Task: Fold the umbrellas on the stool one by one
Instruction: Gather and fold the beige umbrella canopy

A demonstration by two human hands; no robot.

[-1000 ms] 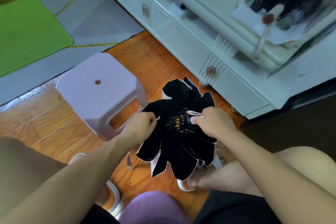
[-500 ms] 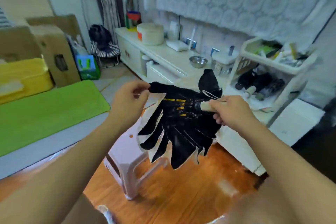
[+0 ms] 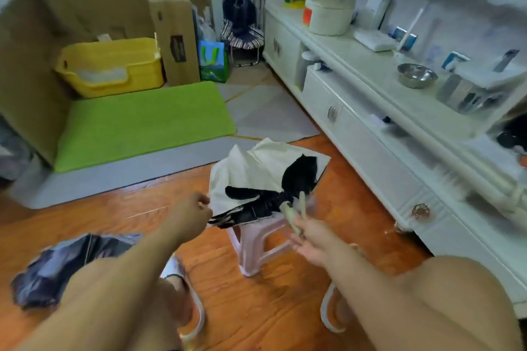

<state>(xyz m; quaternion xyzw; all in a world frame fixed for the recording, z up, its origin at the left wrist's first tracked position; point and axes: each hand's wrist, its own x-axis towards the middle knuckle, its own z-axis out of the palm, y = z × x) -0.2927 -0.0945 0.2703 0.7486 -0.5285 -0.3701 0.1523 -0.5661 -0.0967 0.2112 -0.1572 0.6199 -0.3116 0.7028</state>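
Right hand first: it grips the pale handle of the umbrella, fingers wrapped low on it, though blur smears them and I cannot make out each one. Left hand, just left of the stool, is curled tight and pinches the edge of the umbrella's cloth at its near left corner. The umbrella lies across the stool's top, cream side up with black lining folded over in patches, its dark ribs bunched toward the handle; it covers the seat completely, so only the pink legs show beneath. A second, darker umbrella sits on the floor left of the stool, partly hidden behind the person's left forearm and badly blurred. Bare wooden floor lies in front of and left of the stool. Right of the stool runs a long white cabinet, close by, with a steel bowl on top. Beyond the stool lies a green mat, and past that a yellow tub and a cardboard box with a dark label too blurred to read.
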